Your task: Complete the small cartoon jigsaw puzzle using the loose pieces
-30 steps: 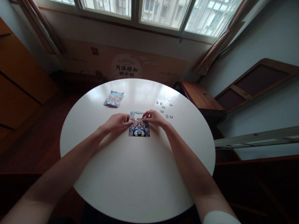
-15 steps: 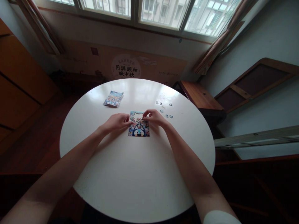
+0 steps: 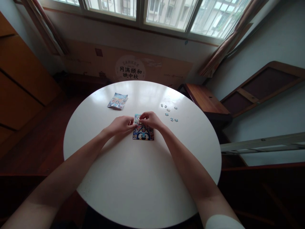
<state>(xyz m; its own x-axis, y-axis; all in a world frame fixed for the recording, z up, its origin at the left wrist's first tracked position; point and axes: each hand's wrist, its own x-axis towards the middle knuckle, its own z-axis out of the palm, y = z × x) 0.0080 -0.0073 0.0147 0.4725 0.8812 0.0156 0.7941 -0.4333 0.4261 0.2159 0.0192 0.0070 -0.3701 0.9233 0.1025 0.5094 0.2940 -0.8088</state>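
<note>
A small, partly assembled jigsaw puzzle lies flat on the white round table, with a blue cartoon face along its near edge. My left hand rests at the puzzle's left edge; its fingers are curled, with the thumb apart from them and touching the border. Over the upper part of the puzzle, my right hand pinches a small jigsaw piece, mostly covered by the fingertips. That hand also hides the puzzle's upper right area.
Several loose jigsaw pieces are scattered to the right, beyond my right hand. A colourful printed packet lies at the back left of the table. Past the table's right rim stands a wooden desk.
My right hand has moved left across the puzzle with the piece, from its right side toward the upper left part. My left hand stays at the left edge. The view has shifted slightly.
</note>
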